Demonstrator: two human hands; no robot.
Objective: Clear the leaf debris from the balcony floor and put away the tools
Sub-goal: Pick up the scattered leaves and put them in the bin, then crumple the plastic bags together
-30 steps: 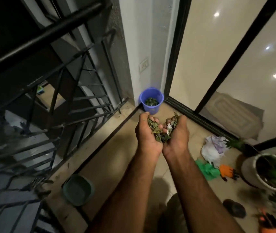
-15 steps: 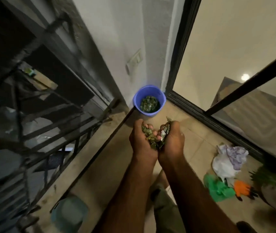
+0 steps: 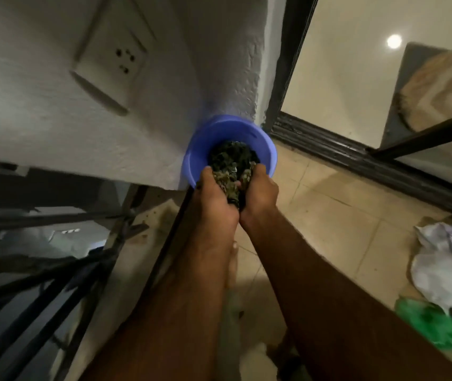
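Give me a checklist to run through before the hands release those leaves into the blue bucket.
1. Hands over the bucket mouth: left hand and right hand sit at the near rim, fingertips over the opening. Ok.
2. Load contained: leaves cupped between both hands. Ok.
3. Blue bucket upright on the floor, beside the wall. Ok.
4. Room inside: leaf pile lies low, bare bucket wall shows above it. Ok.
5. No spill beneath the arms: hidden. Cannot tell.
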